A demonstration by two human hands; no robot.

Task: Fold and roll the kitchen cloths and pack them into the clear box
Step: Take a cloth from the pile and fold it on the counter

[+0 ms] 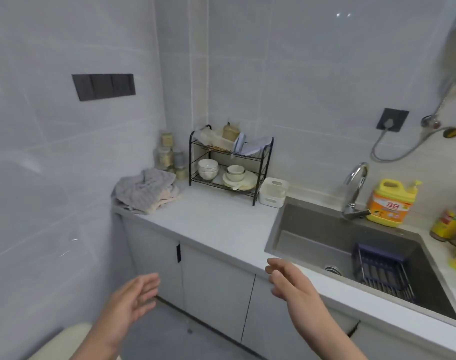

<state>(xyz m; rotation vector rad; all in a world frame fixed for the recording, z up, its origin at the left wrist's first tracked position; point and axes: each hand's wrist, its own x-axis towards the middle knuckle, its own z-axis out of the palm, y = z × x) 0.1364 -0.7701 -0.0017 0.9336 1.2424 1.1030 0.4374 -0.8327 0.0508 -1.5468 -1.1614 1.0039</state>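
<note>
On counter [216, 224], cloth heap [146, 190], dish rack [190, 162], sink [312, 224]

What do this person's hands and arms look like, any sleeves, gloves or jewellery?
Both are bare. The left hand and right hand wear no gloves, and no ring, watch or bracelet shows. The left forearm and right forearm are uncovered to the frame's bottom edge, so no sleeve is in view. A pale cream shape beside the left forearm may be clothing; unclear.
</note>
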